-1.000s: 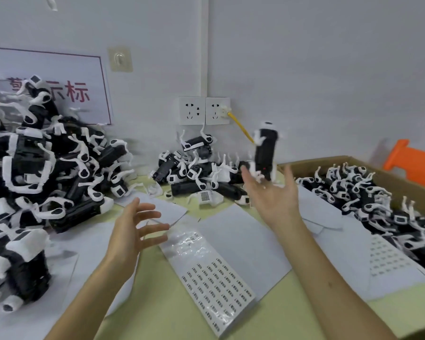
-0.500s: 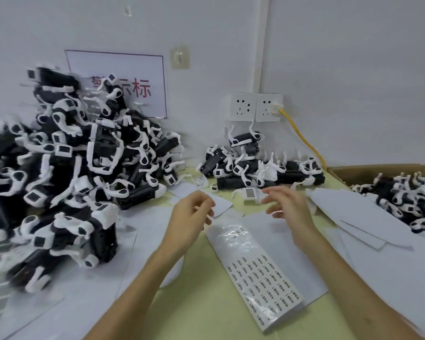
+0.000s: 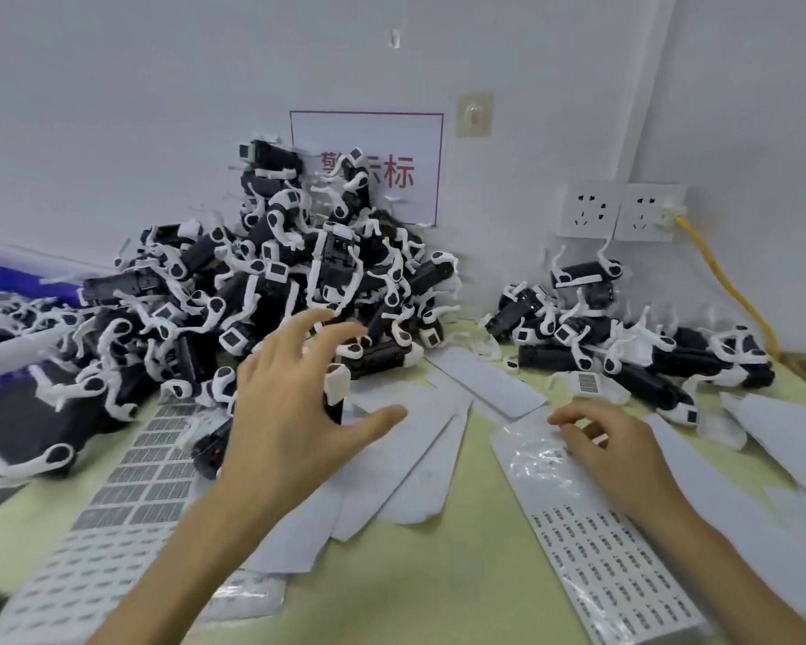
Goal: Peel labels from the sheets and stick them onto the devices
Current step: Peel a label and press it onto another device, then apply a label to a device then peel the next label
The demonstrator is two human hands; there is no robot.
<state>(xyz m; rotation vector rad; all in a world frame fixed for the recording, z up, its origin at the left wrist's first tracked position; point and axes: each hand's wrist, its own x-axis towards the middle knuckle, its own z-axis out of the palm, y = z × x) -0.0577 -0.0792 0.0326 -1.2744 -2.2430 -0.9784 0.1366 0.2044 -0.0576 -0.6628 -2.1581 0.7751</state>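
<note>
Seen from the head camera: a person's left hand (image 3: 289, 412) reaches for the big heap of devices (image 3: 299, 290), its fingers (image 3: 299, 325) spread wide and gripping nothing. They hover just over a black device with a white end (image 3: 338, 386) at the heap's near foot.

Right of the heap, the right hand (image 3: 615, 444) rests on the far, glossy end of a label sheet (image 3: 615, 574) lying on the tabletop (image 3: 438, 574). Its fingers (image 3: 573, 414) are curled, but whether they pinch a label cannot be told. Blank backing sheets (image 3: 410, 458) fan out between the heap and that sheet, and a sheet of larger labels (image 3: 126, 481) lies in front of the heap's left side.

The heap looks like the main hazard. It is steep, and the white straps appear tangled, so pulling one device from the foot could drag its neighbours down over the sheets. A peeled label, if one is held, could fold on itself or stick to skin while the other hand fumbles. The loose backing sheets could also slide under a leaning wrist and shift the label sheet.
</note>
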